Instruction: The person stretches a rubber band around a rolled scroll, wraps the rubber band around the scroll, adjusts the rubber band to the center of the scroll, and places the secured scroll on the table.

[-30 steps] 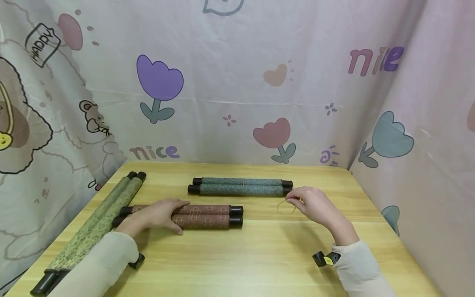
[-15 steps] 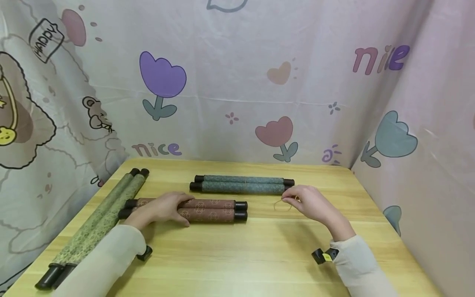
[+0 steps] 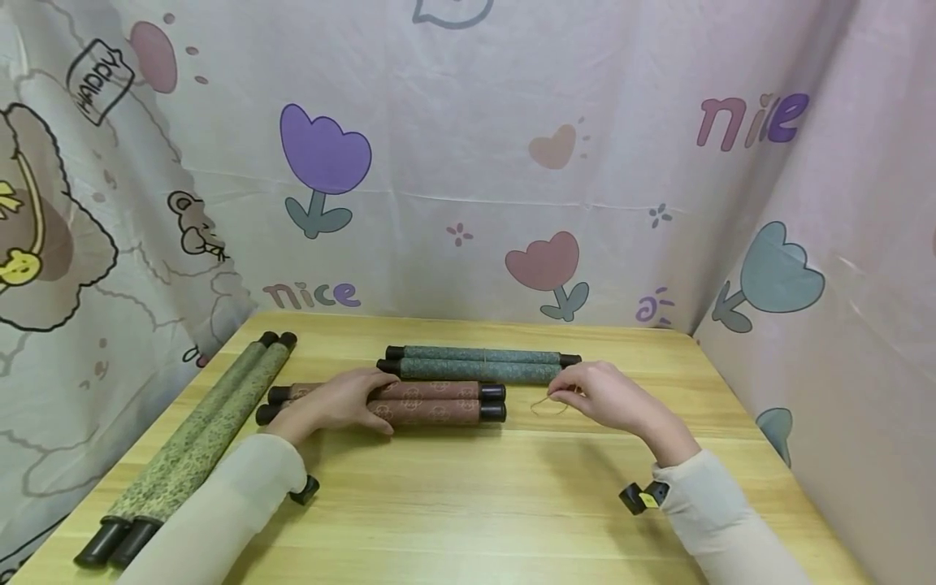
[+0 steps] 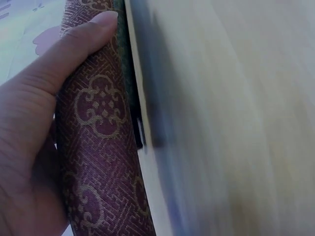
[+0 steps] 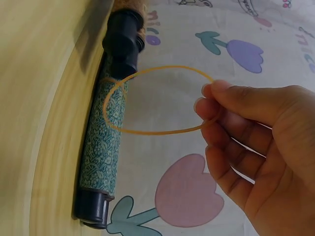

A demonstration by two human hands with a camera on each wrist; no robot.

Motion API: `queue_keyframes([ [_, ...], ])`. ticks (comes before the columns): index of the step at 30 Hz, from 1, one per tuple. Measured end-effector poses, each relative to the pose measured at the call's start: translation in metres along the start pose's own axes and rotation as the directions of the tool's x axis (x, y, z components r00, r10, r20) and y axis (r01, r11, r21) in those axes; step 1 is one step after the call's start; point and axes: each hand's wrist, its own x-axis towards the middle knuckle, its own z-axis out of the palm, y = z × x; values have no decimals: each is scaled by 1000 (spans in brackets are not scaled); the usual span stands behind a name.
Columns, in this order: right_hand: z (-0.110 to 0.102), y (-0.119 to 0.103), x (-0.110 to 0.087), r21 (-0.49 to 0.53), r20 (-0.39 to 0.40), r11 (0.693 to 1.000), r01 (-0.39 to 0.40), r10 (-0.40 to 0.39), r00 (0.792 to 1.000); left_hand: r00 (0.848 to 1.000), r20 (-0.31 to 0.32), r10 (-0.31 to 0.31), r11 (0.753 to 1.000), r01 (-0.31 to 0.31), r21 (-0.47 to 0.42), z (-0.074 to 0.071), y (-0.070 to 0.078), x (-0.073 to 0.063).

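Brown scrolls (image 3: 442, 404): two rolls side by side, gold floral pattern, black end knobs, running left-right over the table (image 3: 475, 496) just nearer the person than the blue-green scrolls (image 3: 439, 369), gripped near their left end by the left hand (image 3: 340, 404); can't tell if they touch the wood. Rubber band (image 5: 162, 132): thin, yellow-orange, a single open oval loop with nothing inside, pinched at one end by the right hand's (image 3: 605, 396) fingertips, loop pointing at the brown pair's right end, near but apart.
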Motion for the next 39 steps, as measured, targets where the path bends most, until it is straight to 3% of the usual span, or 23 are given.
queue_keyframes([
  [12, 1, -12, 6, 65, 36, 996, 56, -58, 998, 996, -44, 73, 997, -73, 4, 0, 17, 14],
  [19, 2, -15, 10, 72, 1, 992, 102, -102, 995, 992, -60, 115, 993, -116, -12, -1, 30, 18],
  [25, -1, -16, 13, 46, -38, 994, 95, -94, 995, 992, -69, 109, 994, -111, -22, 0, 40, 20],
  [32, -5, -13, 14, 39, -92, 994, 103, -99, 991, 988, -72, 138, 987, -144, -78, -1, 50, 16],
  [39, -8, -8, 15, 88, -125, 991, 101, -90, 988, 980, -62, 189, 979, -193, -71, -4, 61, 12],
])
